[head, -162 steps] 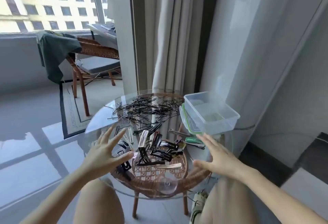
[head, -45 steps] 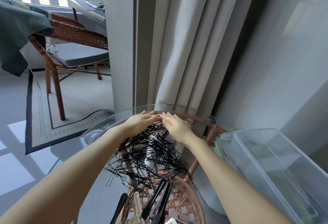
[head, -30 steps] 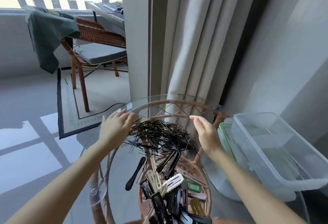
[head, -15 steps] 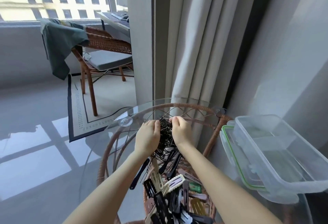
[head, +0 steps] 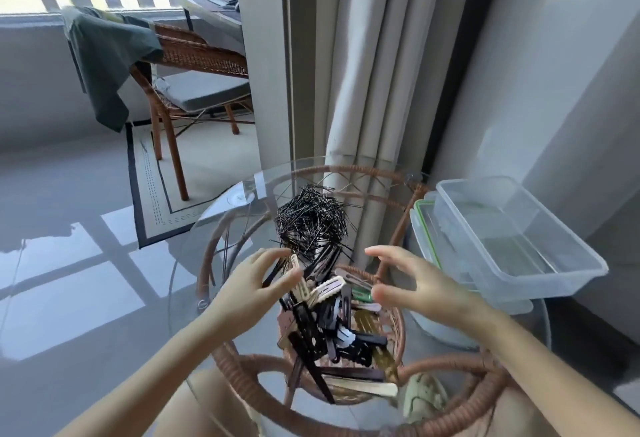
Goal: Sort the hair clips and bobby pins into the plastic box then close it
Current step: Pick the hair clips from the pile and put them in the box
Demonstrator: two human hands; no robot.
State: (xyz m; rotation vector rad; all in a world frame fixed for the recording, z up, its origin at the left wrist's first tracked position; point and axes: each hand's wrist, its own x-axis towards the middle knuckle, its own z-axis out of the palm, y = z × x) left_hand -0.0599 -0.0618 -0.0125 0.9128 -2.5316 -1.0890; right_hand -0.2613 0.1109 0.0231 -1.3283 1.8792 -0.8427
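Hovering hands: we hold our left hand (head: 256,286) and right hand (head: 420,286) spread, empty, flanking the hair clips (head: 329,319).
Bobby pins (head: 311,222): bunched just beyond, on our glass table (head: 242,201).
Plastic box (head: 512,239): uncovered, right; green-rimmed lid (head: 423,225) against it.

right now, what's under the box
The box sits on its green-edged lid, which lies on the glass table. Most of the lid is covered by the box.
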